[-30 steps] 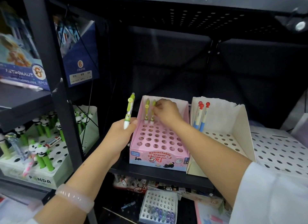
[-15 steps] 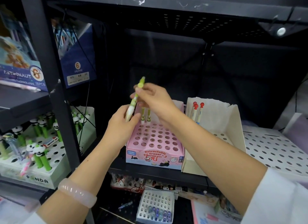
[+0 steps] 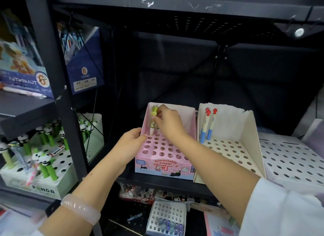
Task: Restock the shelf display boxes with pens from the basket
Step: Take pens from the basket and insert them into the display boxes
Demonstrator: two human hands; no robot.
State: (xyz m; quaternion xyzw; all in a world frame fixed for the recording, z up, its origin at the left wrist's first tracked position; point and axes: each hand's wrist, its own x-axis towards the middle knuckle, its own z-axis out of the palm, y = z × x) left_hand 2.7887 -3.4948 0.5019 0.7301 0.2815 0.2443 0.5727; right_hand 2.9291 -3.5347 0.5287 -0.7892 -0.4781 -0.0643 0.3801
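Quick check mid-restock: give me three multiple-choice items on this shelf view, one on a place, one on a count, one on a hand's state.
1. Where is the right hand setting the green pen?
A. pink perforated display box
B. cream box
C. panda box

2. How many red-capped blue-and-cream pens stand in the cream perforated box?
A. one
B. three
C. six

3. What is the left hand doing?
A. hanging idle
B. holding a pen
C. holding the pink box's left wall

Answers: 1 A, the pen's tip meets the back-left holes; 2 B, three red caps; 3 C, fingers curl over the wall.
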